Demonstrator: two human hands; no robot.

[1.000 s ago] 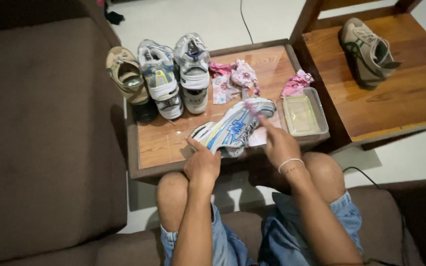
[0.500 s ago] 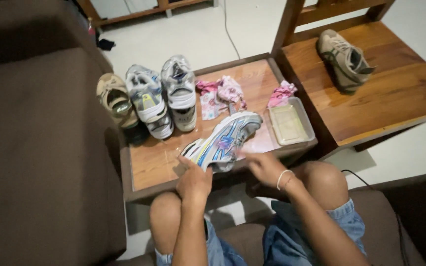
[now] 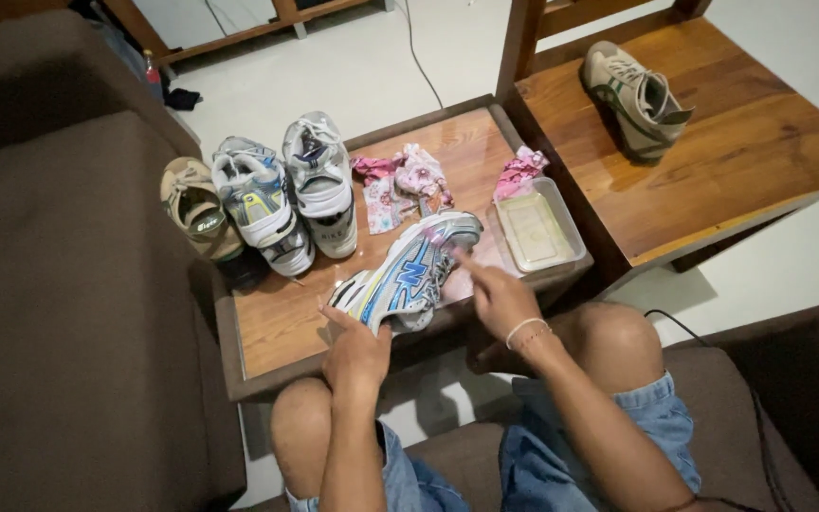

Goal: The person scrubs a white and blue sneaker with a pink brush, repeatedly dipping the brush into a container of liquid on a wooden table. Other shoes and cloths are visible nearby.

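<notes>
Gripping the heel of a white-and-blue sneaker (image 3: pixel 408 273) at frame centre, the left hand (image 3: pixel 357 353) has its fingers curled closed; the right hand (image 3: pixel 497 296) (index finger extended, others loosely bent) touches the shoe's side, holding nothing.

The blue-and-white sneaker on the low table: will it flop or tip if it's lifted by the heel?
The sneaker probably keeps its shape: thick moulded sole. Likely light, since the left hand alone props its heel. Lying on its side, it may swing toe-down.
</notes>
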